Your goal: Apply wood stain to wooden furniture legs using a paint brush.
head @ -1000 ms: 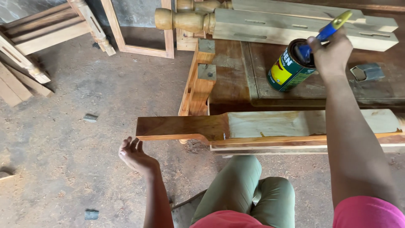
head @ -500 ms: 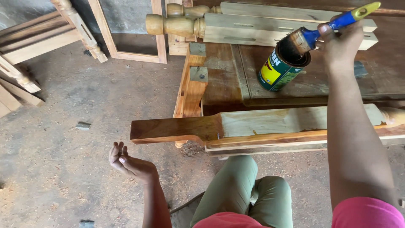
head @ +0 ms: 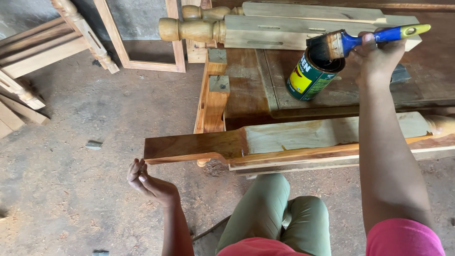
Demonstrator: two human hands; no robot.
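My right hand (head: 377, 57) grips a paintbrush (head: 365, 38) with a blue and yellow handle, its dark wet bristles resting on the rim of an open varnish can (head: 310, 76). The green and yellow can stands on a dark wooden surface (head: 246, 92). In front of me a long carved wooden piece (head: 284, 140) lies across; its left end is glossy brown, the middle pale and bare. My left hand (head: 149, 182) hangs just below that glossy left end, fingers loosely curled, holding nothing. My knees in green trousers (head: 275, 213) are beneath the piece.
Turned pale wooden legs (head: 199, 28) and boards lie beyond the can. A wooden frame (head: 142, 42) leans at the back, more furniture parts (head: 33, 61) at the left. The dusty concrete floor (head: 71, 189) carries small wood offcuts (head: 94, 144).
My right hand lifted the brush out of the can to its rim. My left hand stayed under the end of the wooden piece, its fingers curling a little.
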